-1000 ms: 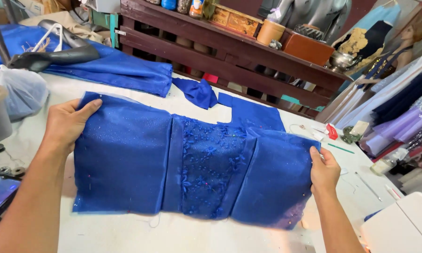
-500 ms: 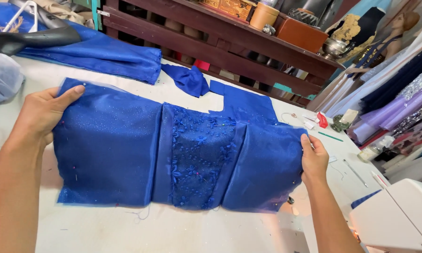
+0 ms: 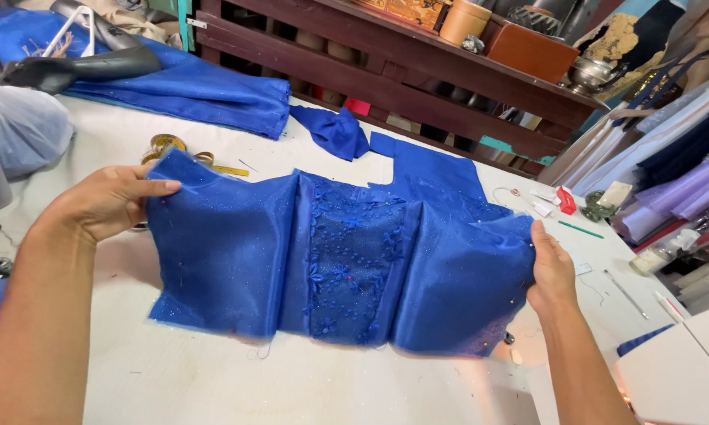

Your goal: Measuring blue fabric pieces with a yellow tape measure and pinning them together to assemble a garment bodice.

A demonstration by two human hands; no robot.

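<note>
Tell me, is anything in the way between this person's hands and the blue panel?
Nothing visible: the left hand grips the blue panel at its left edge and the right hand at its right edge, both directly on the fabric, held above the white table.

Left hand (image 3: pixel 107 201) at 9 o'clock, fingers pinched, forearm running to 7 o'clock. Right hand (image 3: pixel 550 267) at 3 o'clock, fingers curled closed, forearm toward 5 o'clock.

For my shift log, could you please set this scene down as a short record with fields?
Left hand: grips the left edge of the blue fabric panel
Right hand: grips the panel's right edge
Panel: spread wide, beaded floral strip down its middle
Surface: white table
Nearby: blue scrap, measuring tape
</note>
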